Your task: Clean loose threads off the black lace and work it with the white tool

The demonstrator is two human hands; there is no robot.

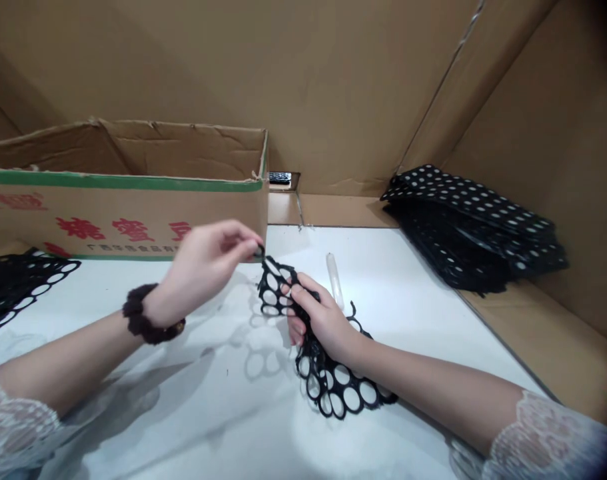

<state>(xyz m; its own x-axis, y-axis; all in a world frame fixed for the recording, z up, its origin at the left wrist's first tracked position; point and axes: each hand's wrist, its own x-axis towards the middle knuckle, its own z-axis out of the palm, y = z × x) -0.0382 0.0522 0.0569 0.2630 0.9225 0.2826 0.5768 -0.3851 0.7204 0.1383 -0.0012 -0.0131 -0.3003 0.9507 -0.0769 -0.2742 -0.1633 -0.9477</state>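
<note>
A black sheet punched with round holes (333, 383) is lifted off the white table (413, 287) in front of me. My right hand (316, 313) grips it around the middle, fingers wrapped over the upper part. My left hand (206, 263) pinches the sheet's top corner between thumb and fingertips, near the front of the cardboard box. A dark scrunchie (146, 317) circles my left wrist. The sheet's lower end hangs under my right forearm, close to the table.
An open cardboard box (128, 200) with red print and a green band stands at the back left. More black holed sheets lie at the far left (18, 283) and in a stack at the right (478, 227). A small clear tube (334, 277) lies behind my right hand. Cardboard walls enclose the space.
</note>
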